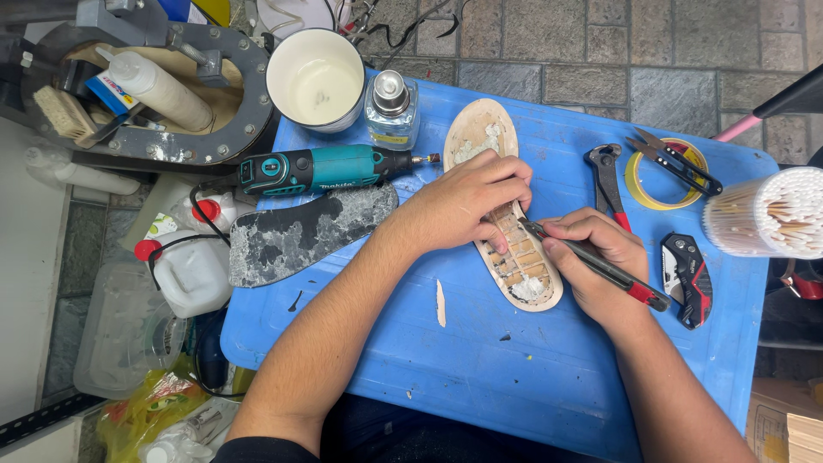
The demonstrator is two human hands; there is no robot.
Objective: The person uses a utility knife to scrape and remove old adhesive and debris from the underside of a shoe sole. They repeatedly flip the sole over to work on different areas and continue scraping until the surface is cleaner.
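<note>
— So where's the sole (506,214) sitting?

— Near the middle of the blue surface (480,369), running toward its far edge. The left hand (467,201) presses it flat, fingers spread over its waist, right beside the ribbed cavity.

— And the right hand (591,257)?

— Clenched around a thin red-and-black tool (591,261), its tip down in the ribs, just beside the left fingertips.

— That closeness worries me.

— Me too. I'd judge that if the tip skids off a rib, it could jab the holding fingers. Too much force might gouge the ribs, or the sole could twist under a light hold.

— Anything else nearby?

— A rotary tool (330,169) and a dark insole (300,231) toward the left edge; pliers (607,171) and a folding knife (690,279) toward the right, close enough for an elbow to knock.
</note>
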